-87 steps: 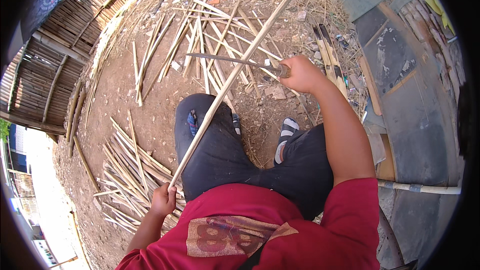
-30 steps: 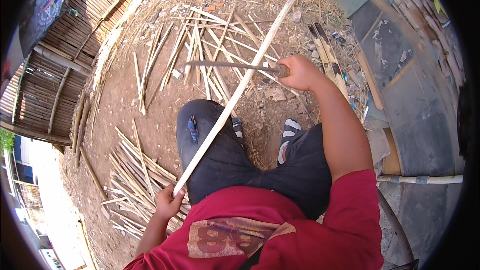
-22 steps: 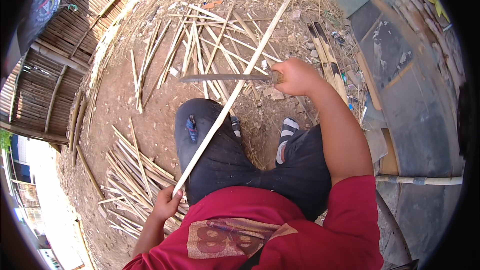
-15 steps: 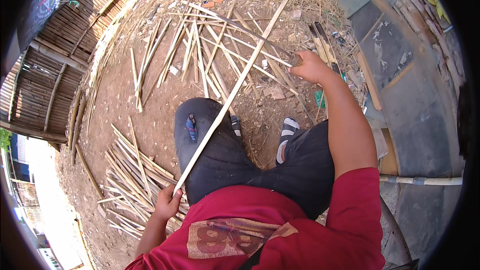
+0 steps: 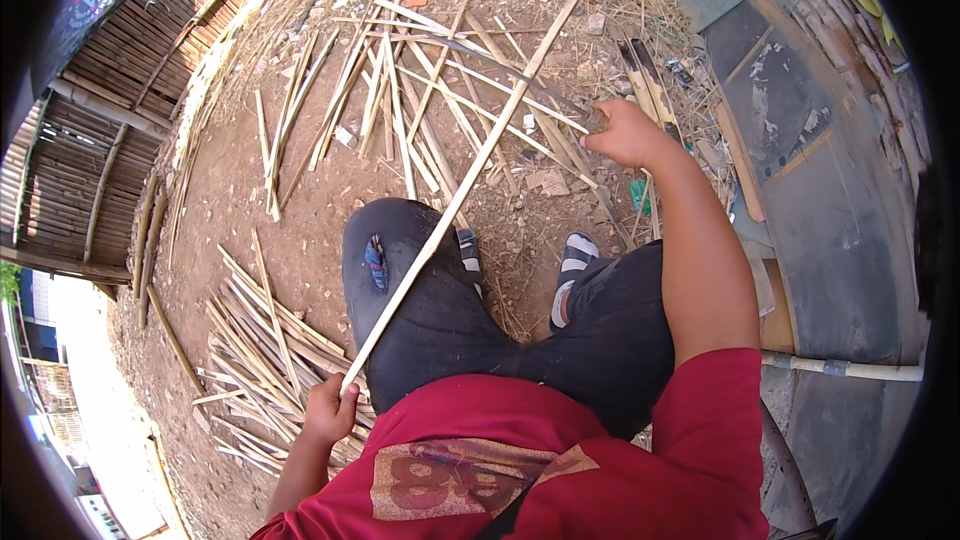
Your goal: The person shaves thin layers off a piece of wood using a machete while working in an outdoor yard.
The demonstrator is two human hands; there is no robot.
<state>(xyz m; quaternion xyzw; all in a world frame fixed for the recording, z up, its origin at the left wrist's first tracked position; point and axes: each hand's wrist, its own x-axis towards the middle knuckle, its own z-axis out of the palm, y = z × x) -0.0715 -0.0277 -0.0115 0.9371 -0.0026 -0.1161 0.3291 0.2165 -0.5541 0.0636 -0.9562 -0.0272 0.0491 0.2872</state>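
My left hand (image 5: 330,412), at the lower left, is closed around the near end of a long pale bamboo strip (image 5: 438,230). That strip slants across my left thigh and away to the upper right. My right hand (image 5: 628,135) is stretched forward on the right, its fingers wrapped round the handle of a long dark tool that looks like a machete (image 5: 556,98). Its blade points to the upper left and crosses the strip in this view; whether the two touch I cannot tell. The blade's far end blends in with strips on the ground.
Scattered bamboo strips (image 5: 407,130) lie on the dirt ahead. A denser pile of strips (image 5: 262,340) lies by my left hand. Bamboo slat panels (image 5: 95,170) stand at the left. Dark sheets (image 5: 830,240) and a pale pole (image 5: 850,368) are at the right.
The near end of the bamboo strip and my left hand have shifted slightly left. My right hand keeps its hold, almost still. The whole view has moved a little.
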